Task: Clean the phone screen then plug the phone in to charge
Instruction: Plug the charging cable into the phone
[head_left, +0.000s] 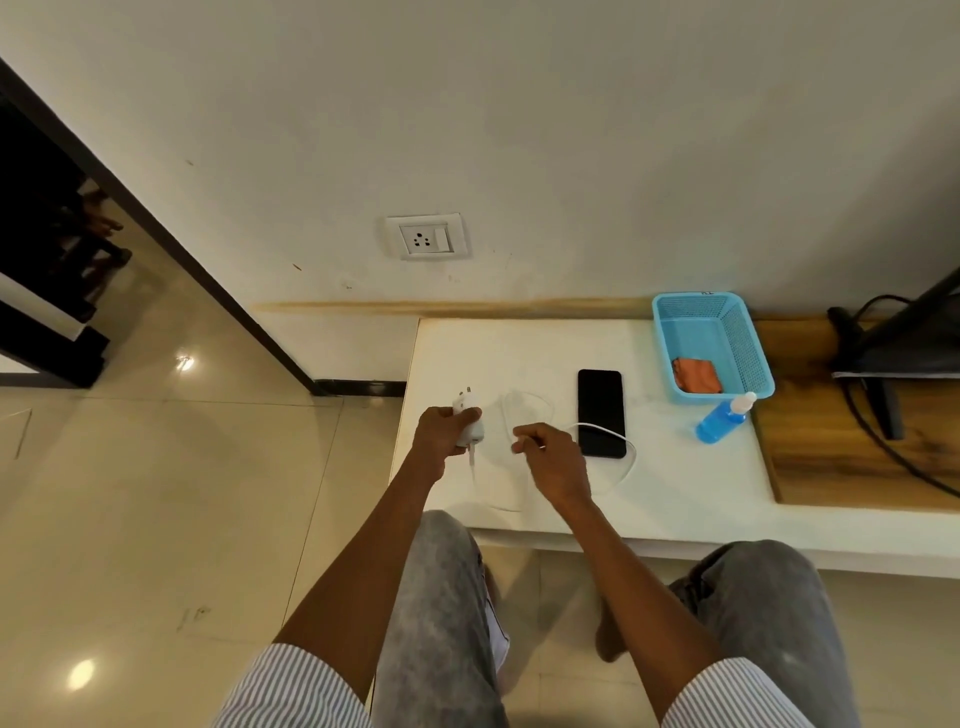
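We logged 1 white charger (469, 422) held in our left grip (441, 431); right grip (548, 457) pinched its cable (621, 441); phone (601, 413) lay screen-up on the surface (675, 483), just right of it.

The scene is evenly and softly lit from overhead — two bright glare spots are reflected on the glossy floor tiles (156, 493). Shadows are faint. Straight lines are bent by wide-angle distortion toward the edges, where focus is slightly softened.

Phone (601, 413) on table (675, 493), basket (712, 345) w/ cloth (697, 375) right, bottle (723, 420) in front.
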